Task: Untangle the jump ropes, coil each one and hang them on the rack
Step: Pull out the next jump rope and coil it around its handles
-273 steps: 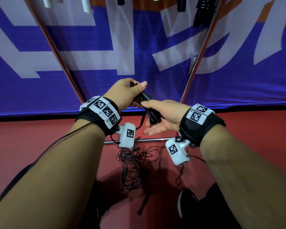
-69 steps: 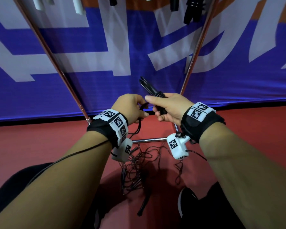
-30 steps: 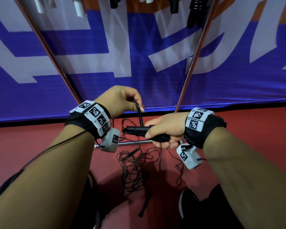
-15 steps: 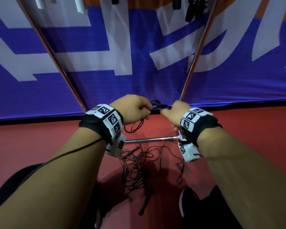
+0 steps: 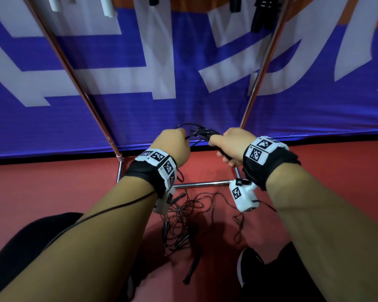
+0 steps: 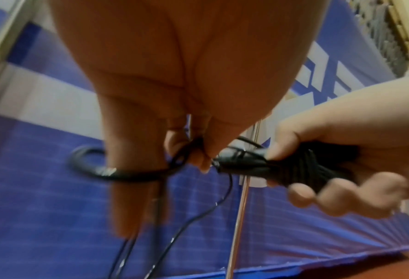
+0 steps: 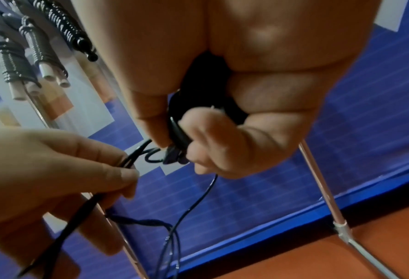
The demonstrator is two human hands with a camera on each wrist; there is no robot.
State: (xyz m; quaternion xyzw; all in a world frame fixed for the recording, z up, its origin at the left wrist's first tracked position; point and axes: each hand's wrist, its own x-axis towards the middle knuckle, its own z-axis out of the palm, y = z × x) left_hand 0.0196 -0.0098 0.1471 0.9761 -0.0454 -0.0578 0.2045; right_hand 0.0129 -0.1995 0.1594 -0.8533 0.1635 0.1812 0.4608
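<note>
My right hand (image 5: pixel 228 144) grips the black jump rope handles (image 6: pixel 284 168), which have black cord wound round them (image 7: pixel 179 130). My left hand (image 5: pixel 172 142) pinches the thin black cord (image 6: pixel 181 158) just beside the handles' tip (image 7: pixel 126 160). A loop of cord (image 5: pixel 188 127) arches between the two hands. More cord hangs down from them to a tangle of black ropes (image 5: pixel 183 216) on the red floor. The chrome rack (image 5: pixel 260 68) stands right in front of me, with coiled ropes (image 7: pixel 43 49) hanging near its top.
A blue and white banner (image 5: pixel 183 73) hangs behind the rack. The rack's low crossbar (image 5: pixel 203 183) runs just below my hands. A loose black handle (image 5: pixel 192 269) lies on the floor near my shoe (image 5: pixel 249 269).
Over the last second both hands rose and came together, with the handles turned from level to pointing away from me. My left hand now pinches the cord close to the handles.
</note>
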